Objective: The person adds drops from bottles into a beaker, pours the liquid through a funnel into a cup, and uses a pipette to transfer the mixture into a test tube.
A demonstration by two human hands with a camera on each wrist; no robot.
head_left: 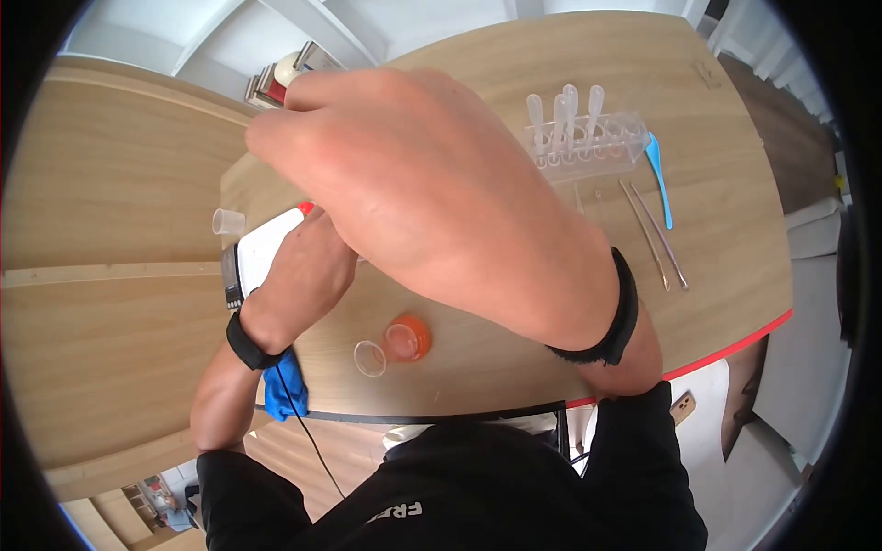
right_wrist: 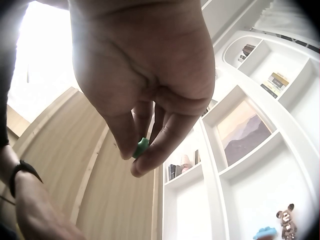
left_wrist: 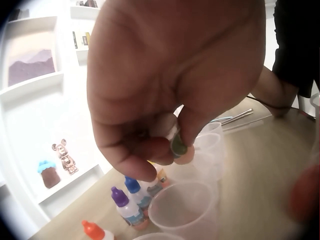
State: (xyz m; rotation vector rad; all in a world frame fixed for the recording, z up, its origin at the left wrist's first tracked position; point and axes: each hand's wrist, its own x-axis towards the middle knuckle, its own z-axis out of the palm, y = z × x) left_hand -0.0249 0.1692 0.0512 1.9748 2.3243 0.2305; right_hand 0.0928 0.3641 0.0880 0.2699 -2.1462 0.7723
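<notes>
Person at worktop [head_left: 514, 358], both arms reaching forward, bare hands near 10 o'clock from the worktop's middle, twelve being away from the body.

Right hand [head_left: 386, 156]: nearest the head camera, its arm slanting from about 4 o'clock across the body toward 10. Back of hand up. In its own wrist view the fingers hang downward, thumb and forefinger pinching a small green cap [right_wrist: 141, 148], the others bent behind.

Left hand [head_left: 317, 262]: lower, partly behind the right; forearm rises from about 7 o'clock. Wrist view has it arched above clear cups [left_wrist: 182, 207], thumb and fingers closed in a pinch, a greenish piece [left_wrist: 178, 145] showing between them. Whether that is the same cap, cannot tell.

Dropper bottles stand beside the cups: purple-capped bottle [left_wrist: 128, 208], blue-capped bottle [left_wrist: 137, 191], red-orange-capped bottle [left_wrist: 96, 231].

Around the worktop: white device [head_left: 266, 246] at 9 o'clock, small clear cup [head_left: 229, 221] just beyond it; blue cloth [head_left: 286, 386] at 8; orange cup [head_left: 408, 338] at 7, another clear cup [head_left: 370, 358] beside it; rack [head_left: 593, 156] with pipettes at 1; blue spoon [head_left: 661, 184] at 2; two thin rods [head_left: 654, 234] at 3.
</notes>
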